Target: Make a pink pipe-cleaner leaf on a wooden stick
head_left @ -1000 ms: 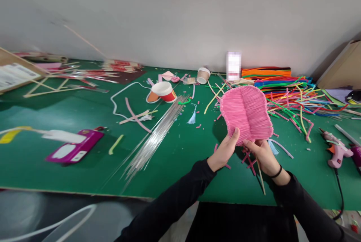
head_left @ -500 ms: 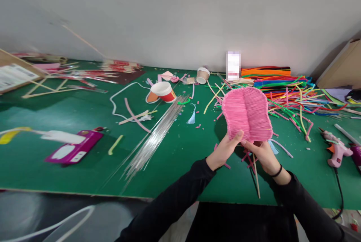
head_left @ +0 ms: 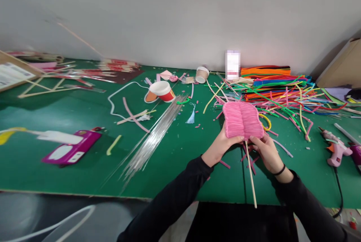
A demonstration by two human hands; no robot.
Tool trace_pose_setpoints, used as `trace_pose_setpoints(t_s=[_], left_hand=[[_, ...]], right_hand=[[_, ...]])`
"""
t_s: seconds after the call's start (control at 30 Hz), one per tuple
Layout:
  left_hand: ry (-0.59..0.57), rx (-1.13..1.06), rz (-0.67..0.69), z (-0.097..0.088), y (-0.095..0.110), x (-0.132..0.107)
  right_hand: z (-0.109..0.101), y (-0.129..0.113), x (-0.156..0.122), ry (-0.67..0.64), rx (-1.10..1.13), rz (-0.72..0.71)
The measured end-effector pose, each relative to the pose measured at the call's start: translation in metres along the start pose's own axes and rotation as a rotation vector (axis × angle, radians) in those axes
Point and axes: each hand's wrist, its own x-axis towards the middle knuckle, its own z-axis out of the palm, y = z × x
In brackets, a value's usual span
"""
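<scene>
Both hands hold a pink fan [head_left: 242, 120], its ribbed face built from rows of fuzzy pipe cleaners with a scalloped outline. My left hand [head_left: 222, 142] grips its lower left edge, thumb pressed on the front. On the lower right edge, my right hand [head_left: 266, 150] pinches it between thumb and fingers; some fingers are hidden behind. A thin wooden stick [head_left: 251, 178] runs down from the fan's bottom towards me. Beyond the right edge shows a yellow loop [head_left: 265, 122]. Pink pipe-cleaner pieces [head_left: 251, 163] lie on the table beneath.
A heap of coloured pipe cleaners [head_left: 290, 95] spreads at the back right. A pink glue gun [head_left: 337, 148] rests at the right. Leftward are metal wires [head_left: 158, 133], a paper cup [head_left: 163, 91], a blue tassel [head_left: 191, 114] and a purple device [head_left: 75, 148]. A low wall [head_left: 169, 20] backs the green table [head_left: 180, 170].
The fan has tipped back and lowered, so its face looks shorter and more of the stick shows. The yellow loop has come into view at its right.
</scene>
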Motion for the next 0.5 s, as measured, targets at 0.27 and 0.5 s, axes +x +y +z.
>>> trace_pose_setpoints(t_s=[0.27,0.5], left_hand=[[0.071,0.059,0.134,0.0015,0.0006,-0.0009],[0.068,0.109,0.074,-0.0034,0.0016,-0.0032]], right_hand=[[0.0022,0.0061,0.0004,-0.016,0.006,-0.073],[0.0018,0.002,-0.0017,-0.072,-0.019,-0.008]])
